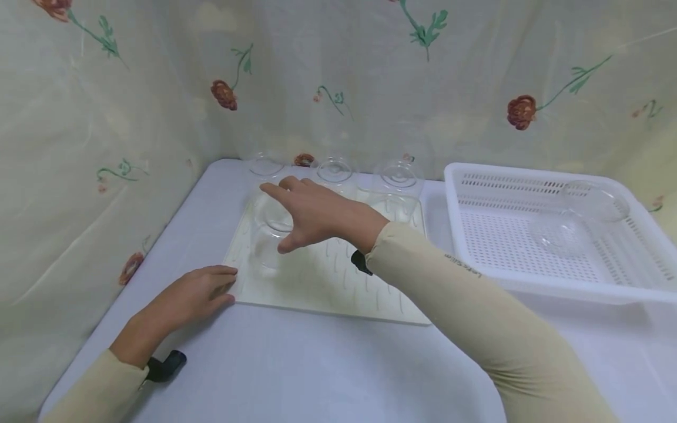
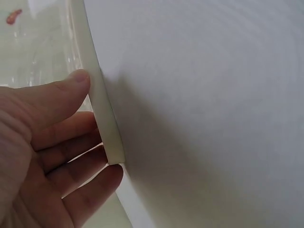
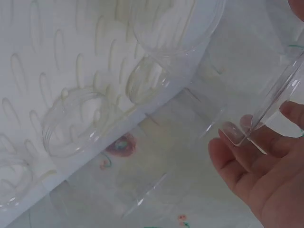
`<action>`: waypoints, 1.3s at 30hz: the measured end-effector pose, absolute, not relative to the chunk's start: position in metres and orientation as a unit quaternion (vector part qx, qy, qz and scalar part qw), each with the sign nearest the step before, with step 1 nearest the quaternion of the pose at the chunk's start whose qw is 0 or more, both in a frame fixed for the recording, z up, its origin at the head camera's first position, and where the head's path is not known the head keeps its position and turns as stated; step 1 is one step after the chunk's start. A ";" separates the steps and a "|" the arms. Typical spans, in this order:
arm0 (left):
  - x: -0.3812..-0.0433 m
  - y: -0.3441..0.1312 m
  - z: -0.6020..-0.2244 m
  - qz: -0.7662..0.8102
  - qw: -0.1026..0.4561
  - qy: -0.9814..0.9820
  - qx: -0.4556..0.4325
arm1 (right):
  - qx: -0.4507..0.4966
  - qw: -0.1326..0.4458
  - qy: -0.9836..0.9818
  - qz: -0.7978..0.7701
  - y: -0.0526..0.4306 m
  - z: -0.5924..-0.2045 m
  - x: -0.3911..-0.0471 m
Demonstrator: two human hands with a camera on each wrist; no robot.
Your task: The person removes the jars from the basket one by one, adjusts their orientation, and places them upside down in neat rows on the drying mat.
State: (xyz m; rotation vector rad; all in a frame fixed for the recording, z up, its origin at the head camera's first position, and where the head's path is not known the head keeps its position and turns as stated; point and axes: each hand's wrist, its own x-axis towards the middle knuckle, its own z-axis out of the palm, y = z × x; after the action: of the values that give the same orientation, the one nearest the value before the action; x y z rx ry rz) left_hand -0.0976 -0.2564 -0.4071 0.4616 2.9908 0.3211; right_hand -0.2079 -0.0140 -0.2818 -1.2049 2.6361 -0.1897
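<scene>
My right hand (image 1: pixel 317 211) reaches over the left part of a cream drying mat (image 1: pixel 333 294), thumb and fingers spread round a clear cup (image 1: pixel 267 252). The right wrist view shows its fingertips (image 3: pixel 232 133) against the clear wall of this cup, with the thumb mostly out of frame. At the mat's near left corner rests my left hand (image 1: pixel 198 294); its thumb (image 2: pixel 78 83) and fingertips touch the mat's side edge. Along the back of the mat stand three clear cups, left (image 1: pixel 266 166), middle (image 1: pixel 335 170) and right (image 1: pixel 399 174). My right forearm covers part of the mat.
A white plastic basket (image 1: pixel 460 247) with slotted walls stands on the right, holding two clear cups, one by its back wall (image 1: pixel 597 201) and one lower (image 1: pixel 562 234). Flowered cloth (image 1: pixel 370 76) hangs behind and to the left. White cloth (image 1: pixel 328 370) covers the table.
</scene>
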 end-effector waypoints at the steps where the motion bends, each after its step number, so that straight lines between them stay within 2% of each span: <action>1: -0.097 -0.257 -0.406 0.104 0.043 0.981 0.157 | -0.413 0.119 0.900 -0.071 -0.016 -0.283 -0.209; 5: -0.095 -0.258 -0.404 0.097 0.024 0.979 0.176 | -0.417 0.127 0.895 -0.092 -0.023 -0.289 -0.212; 13: -0.095 -0.256 -0.403 0.099 0.065 0.981 0.153 | -0.411 0.139 0.896 -0.094 -0.033 -0.299 -0.215; 23: -0.097 -0.257 -0.402 0.106 0.072 0.980 0.153 | -0.412 0.144 0.891 -0.125 -0.038 -0.310 -0.216; 32: -0.096 -0.265 -0.406 0.112 0.035 0.976 0.183 | -0.400 0.144 0.883 -0.200 -0.041 -0.327 -0.219; 39: -0.095 -0.263 -0.402 0.111 0.048 0.978 0.172 | -0.409 0.140 0.880 -0.197 -0.044 -0.330 -0.219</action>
State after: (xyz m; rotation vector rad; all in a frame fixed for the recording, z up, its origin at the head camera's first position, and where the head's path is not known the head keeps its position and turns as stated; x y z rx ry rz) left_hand -0.0952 -0.2625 -0.4021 0.5243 2.9803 0.3393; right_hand -0.2187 -0.0440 -0.3300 -1.1800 2.5423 -0.5686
